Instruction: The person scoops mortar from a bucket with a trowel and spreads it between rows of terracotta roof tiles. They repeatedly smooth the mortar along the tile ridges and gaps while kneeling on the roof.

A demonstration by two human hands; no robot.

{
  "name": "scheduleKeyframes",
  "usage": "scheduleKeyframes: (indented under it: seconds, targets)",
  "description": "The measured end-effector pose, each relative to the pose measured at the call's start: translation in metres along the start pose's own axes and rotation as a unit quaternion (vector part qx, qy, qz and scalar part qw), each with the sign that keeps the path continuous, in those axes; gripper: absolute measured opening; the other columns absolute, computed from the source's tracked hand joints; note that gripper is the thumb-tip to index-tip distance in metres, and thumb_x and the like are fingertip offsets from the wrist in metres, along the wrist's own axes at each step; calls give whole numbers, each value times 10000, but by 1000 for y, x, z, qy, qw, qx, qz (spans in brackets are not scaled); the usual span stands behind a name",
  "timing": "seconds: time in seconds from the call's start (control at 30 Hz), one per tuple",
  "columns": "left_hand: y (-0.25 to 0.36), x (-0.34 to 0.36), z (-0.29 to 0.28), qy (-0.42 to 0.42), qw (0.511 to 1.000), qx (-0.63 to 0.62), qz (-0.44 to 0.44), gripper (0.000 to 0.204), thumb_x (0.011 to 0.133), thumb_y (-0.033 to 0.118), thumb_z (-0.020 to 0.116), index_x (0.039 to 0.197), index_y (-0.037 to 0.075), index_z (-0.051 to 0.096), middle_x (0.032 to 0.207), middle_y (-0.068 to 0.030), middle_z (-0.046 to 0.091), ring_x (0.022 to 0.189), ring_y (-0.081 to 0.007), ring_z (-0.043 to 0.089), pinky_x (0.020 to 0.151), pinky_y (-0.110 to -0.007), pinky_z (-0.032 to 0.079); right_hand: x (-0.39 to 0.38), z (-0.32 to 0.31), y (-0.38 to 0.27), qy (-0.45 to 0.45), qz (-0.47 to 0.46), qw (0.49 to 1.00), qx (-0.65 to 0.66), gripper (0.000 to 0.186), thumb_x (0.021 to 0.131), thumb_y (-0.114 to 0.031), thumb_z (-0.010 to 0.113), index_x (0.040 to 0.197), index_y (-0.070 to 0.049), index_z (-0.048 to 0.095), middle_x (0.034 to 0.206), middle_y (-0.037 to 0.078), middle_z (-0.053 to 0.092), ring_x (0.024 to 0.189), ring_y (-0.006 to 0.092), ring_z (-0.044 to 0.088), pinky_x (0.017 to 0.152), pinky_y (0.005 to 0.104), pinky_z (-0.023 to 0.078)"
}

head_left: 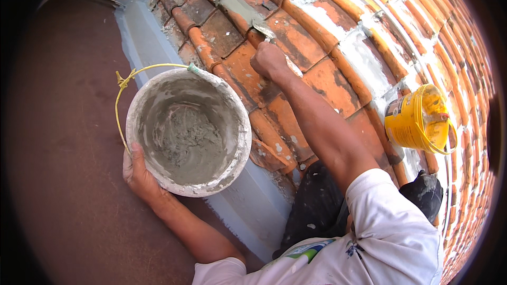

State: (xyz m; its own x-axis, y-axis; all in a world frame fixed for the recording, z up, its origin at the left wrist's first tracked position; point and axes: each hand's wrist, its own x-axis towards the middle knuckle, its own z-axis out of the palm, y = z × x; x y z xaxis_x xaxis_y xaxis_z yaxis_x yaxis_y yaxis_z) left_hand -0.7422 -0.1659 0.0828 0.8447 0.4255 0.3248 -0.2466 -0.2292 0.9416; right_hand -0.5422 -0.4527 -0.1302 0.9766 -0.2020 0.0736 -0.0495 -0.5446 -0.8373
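Observation:
My left hand (140,171) grips the rim of a round, cement-crusted bucket (240,142) with a yellow cord handle. Wet grey mortar (190,137) lies in its bottom. Farther up the roof, my right hand (269,60) is closed around a trowel (262,30); its handle is hidden in my fist and its mortar-smeared blade shows just beyond. The blade rests at the lower end of a strip of fresh grey mortar (235,10) coating a ridge of rounded clay tiles. Bare orange tiles (288,37) lie beside my fist.
A yellow pail (404,121) with a brush-like tool inside stands tilted on the tiles to the right. A grey-blue coated strip (153,42) runs between the tiles and a brown wall-like surface (68,142). White patches (364,58) cover several tiles. My dark-clothed knee (317,200) is below.

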Motion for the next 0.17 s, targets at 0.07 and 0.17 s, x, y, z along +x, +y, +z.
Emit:
scheduleKeyframes:
  seconds: [0.07, 0.17]
  targets:
    - [1, 1, 1, 2, 1000, 11, 4, 400, 1085, 148, 688, 1345, -155, 666, 1244, -193, 747, 1076, -236, 719, 956, -339, 560, 2, 2, -8, -19, -14, 1000, 12, 339, 909, -190, 596, 967, 118, 723, 1008, 383, 736, 1001, 524, 741, 936, 573, 576]
    - [1, 1, 3, 18, 1000, 13, -10, 404, 1083, 151, 692, 1355, -147, 665, 1247, -194, 747, 1080, -236, 720, 960, -338, 561, -1, -1, -12, -43, -16, 999, 21, 362, 911, -201, 604, 1031, 124, 708, 1021, 412, 720, 1030, 526, 734, 962, 571, 573]
